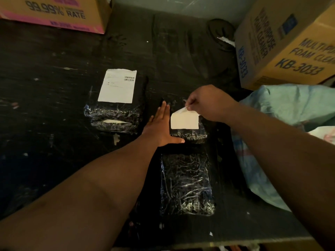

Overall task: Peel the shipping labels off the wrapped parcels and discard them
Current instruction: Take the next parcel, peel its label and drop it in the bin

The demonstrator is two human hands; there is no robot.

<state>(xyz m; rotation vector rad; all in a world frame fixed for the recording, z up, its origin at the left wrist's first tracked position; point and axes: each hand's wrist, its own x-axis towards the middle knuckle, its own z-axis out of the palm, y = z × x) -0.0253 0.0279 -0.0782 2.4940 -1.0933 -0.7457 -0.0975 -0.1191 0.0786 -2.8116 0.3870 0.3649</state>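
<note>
Three black plastic-wrapped parcels lie on a dark table. The middle parcel (190,135) carries a white label (184,121) whose top edge is lifted and folded over; my right hand (206,104) pinches that lifted edge. Flat against the parcel's left side lies my left hand (161,127), fingers straight and together, thumb along the parcel's near edge. The left parcel (114,116) has a full white label (117,86) with barcodes stuck to its far half. The near parcel (186,182) shows no label.
A cardboard box (54,11) with pink print stands at the far left. A "foam cleaner" carton (282,48) sits at the far right. A pale green woven sack (290,113) lies at the right, under my right forearm. Scraps of paper dot the table (45,87).
</note>
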